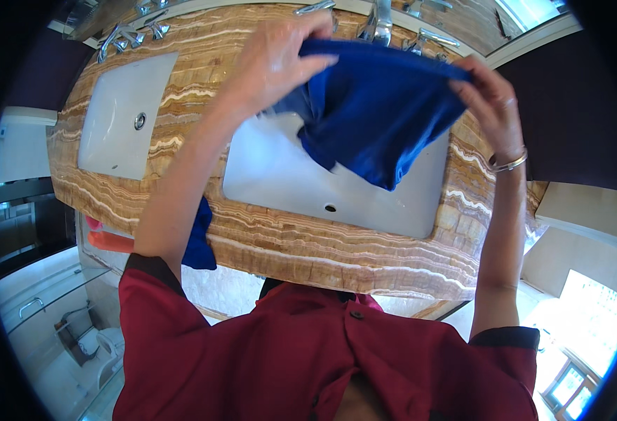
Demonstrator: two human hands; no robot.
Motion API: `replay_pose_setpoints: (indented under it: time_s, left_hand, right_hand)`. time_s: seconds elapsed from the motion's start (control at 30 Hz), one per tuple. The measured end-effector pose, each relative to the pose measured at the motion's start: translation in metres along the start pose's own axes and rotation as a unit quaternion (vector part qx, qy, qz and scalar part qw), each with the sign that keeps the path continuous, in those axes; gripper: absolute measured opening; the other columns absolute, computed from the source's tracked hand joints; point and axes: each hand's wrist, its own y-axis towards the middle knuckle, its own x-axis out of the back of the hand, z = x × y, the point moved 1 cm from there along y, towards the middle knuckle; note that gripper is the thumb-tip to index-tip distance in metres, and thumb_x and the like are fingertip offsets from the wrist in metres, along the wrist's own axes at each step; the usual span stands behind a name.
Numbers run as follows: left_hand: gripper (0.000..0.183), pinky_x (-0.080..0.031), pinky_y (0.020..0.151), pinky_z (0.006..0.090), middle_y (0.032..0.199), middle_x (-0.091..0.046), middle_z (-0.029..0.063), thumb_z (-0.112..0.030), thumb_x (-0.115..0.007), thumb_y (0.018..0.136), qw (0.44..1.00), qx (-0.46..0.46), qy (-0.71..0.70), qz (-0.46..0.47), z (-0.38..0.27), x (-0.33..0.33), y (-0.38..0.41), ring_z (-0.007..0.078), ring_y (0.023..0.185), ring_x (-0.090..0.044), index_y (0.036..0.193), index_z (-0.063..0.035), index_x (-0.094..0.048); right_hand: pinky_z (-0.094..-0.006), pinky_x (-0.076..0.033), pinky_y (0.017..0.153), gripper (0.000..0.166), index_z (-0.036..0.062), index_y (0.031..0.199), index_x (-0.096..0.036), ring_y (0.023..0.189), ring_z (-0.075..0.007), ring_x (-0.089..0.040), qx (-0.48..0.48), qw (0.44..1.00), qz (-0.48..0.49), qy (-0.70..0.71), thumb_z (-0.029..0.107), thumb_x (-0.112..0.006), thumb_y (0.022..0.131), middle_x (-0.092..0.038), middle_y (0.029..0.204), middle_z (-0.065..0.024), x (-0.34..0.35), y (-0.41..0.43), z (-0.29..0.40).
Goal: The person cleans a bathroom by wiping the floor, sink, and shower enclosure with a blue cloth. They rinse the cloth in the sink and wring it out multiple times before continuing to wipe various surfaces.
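Observation:
Between my two hands hangs a blue cloth [376,110], stretched along its upper edge and drooping over the right-hand white sink [287,173]. My left hand [282,63] pinches its upper left corner, thumb in front. At the opposite corner, my right hand [492,100] grips the same edge; a metal bangle circles that wrist. The cloth and hands are slightly blurred. Behind the cloth, a chrome faucet [381,23] rises at the back of the sink, its lower part covered. The sink's drain is hidden, while a dark overflow hole [330,208] shows in the near wall.
The basin is set in a brown banded stone countertop [298,231]. A second white sink [113,126] lies to the left, with chrome taps [121,39] behind it. Another blue cloth [200,242] hangs at the counter's front edge, near an orange item [109,241].

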Motion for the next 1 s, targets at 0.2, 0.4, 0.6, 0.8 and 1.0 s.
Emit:
replay_pose_setpoints:
  time_s: [0.2,0.4,0.6,0.8,1.0]
  left_hand:
    - [0.026,-0.044,0.072,0.0393,0.088,-0.057,0.0091,-0.014,-0.071,0.069,0.995,0.058,0.083,-0.026,0.015,-0.008,0.003,0.0263,0.083,-0.057,0.087,-0.0069,-0.053]
    - [0.039,-0.045,0.086,0.0446,0.108,-0.057,0.0207,-0.015,-0.068,0.075,0.962,0.169,0.125,0.172,0.039,-0.165,-0.132,0.0347,0.107,-0.054,0.108,-0.0012,-0.051]
    - [0.017,-0.049,0.066,0.0349,0.078,-0.064,0.0073,-0.02,-0.053,0.087,0.741,0.482,-0.466,0.044,0.046,-0.255,-0.146,0.0202,0.077,-0.062,0.087,-0.006,-0.063]
    - [0.003,-0.044,0.058,0.0306,0.071,-0.058,0.0064,-0.012,-0.058,0.077,0.953,0.053,-0.297,0.011,0.025,-0.204,-0.051,0.0202,0.068,-0.057,0.077,-0.0093,-0.06]
    - [0.027,-0.045,0.091,0.0317,0.11,-0.061,0.01,-0.014,-0.06,0.087,0.949,0.066,-0.28,0.131,0.045,-0.197,-0.039,0.0223,0.102,-0.057,0.111,-0.0036,-0.057]
  right_hand:
    - [-0.0246,-0.052,0.068,0.023,0.0114,0.1,-0.064,0.077,-0.0134,-0.062,0.041,0.982,-0.021,-0.181,0.01,-0.072,0.077,-0.064,0.088,-0.0009,0.0,0.008,0.001]
    - [-0.0374,-0.05,0.068,0.022,0.0105,0.095,-0.057,0.084,-0.0297,-0.062,-0.128,0.968,0.082,-0.201,0.01,-0.066,0.075,-0.063,0.091,-0.0113,-0.142,-0.081,-0.121]
    - [-0.0392,-0.049,0.065,0.02,0.0069,0.091,-0.054,0.078,-0.035,-0.059,-0.092,0.995,0.027,-0.022,0.004,-0.064,0.073,-0.059,0.084,-0.0154,-0.175,-0.08,-0.003]
    - [-0.0254,-0.045,0.056,0.009,0.0064,0.088,-0.062,0.065,-0.0094,-0.058,-0.215,0.964,0.006,0.156,0.015,-0.062,0.085,-0.059,0.075,-0.0047,-0.141,-0.081,-0.057]
    - [-0.0276,-0.05,0.077,0.028,0.0061,0.108,-0.06,0.087,-0.0122,-0.061,-0.483,0.619,-0.109,0.609,0.029,-0.057,0.091,-0.065,0.099,-0.0007,-0.174,-0.021,-0.134]
